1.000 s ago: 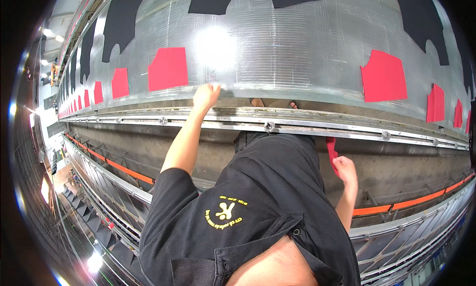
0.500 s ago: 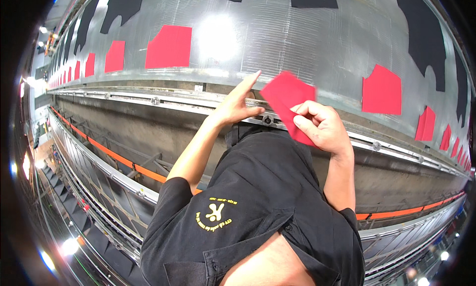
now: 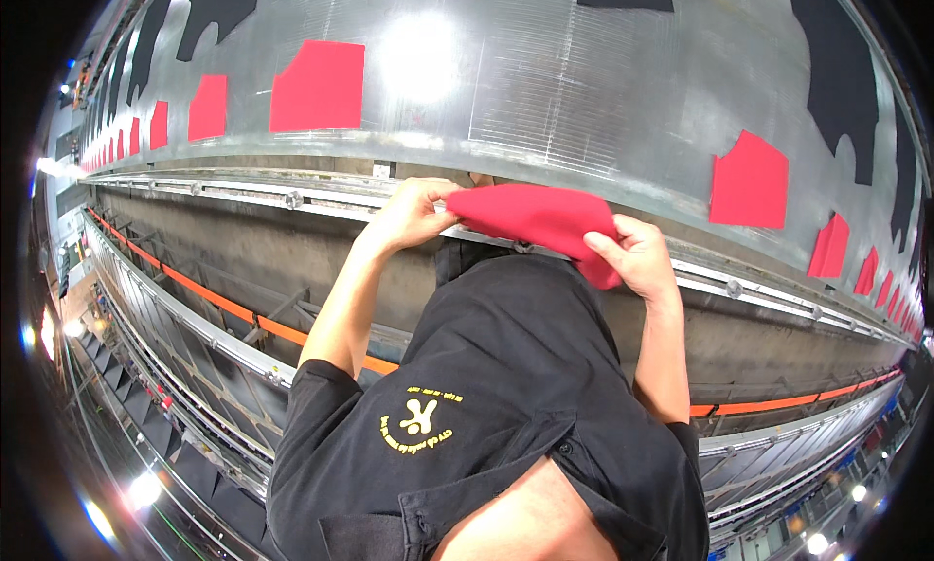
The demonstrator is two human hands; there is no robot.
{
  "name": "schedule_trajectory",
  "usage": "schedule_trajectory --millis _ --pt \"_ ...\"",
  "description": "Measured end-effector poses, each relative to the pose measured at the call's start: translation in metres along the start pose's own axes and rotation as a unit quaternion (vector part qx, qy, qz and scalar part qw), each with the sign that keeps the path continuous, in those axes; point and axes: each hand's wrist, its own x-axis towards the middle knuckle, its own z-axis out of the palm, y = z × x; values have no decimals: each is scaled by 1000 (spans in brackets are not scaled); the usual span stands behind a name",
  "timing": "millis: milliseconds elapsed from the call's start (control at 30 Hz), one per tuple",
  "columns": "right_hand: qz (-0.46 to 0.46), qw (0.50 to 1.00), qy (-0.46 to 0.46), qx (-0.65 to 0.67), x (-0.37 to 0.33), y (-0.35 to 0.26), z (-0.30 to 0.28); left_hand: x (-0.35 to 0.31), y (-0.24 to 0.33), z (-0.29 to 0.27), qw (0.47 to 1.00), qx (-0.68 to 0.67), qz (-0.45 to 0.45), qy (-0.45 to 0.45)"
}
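A red fabric piece [image 3: 530, 214] is stretched between my two hands, above the near edge of the long metal table [image 3: 525, 104]. My left hand [image 3: 415, 214] pinches its left end. At the lower right corner, my right hand [image 3: 637, 256] grips it with the thumb on top. The cloth bows slightly and tilts, hiding part of the rail behind it. On the table to the left lies a flat red fabric piece [image 3: 319, 86] with one slanted corner; a similar red piece [image 3: 750, 181] lies to the right.
Smaller-looking red pieces run along the table both ways. Black cut fabric pieces [image 3: 842, 74] lie farther back. A metal rail [image 3: 292, 200] edges the table close to my body. Behind me, an orange strip [image 3: 195, 287] runs along another metal-framed table.
My left hand, open and apart from the cloth before, has closed on its left end. The red piece has swung from hanging at a slant to stretched sideways between both hands.
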Motion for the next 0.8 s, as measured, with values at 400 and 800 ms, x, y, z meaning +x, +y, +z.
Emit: schedule_trajectory --millis 400,800 --pt "33 985 172 -10 135 65 -26 130 -53 -16 991 66 -112 32" --pt "24 989 145 -30 168 62 -52 152 -76 -40 985 61 -163 -8"
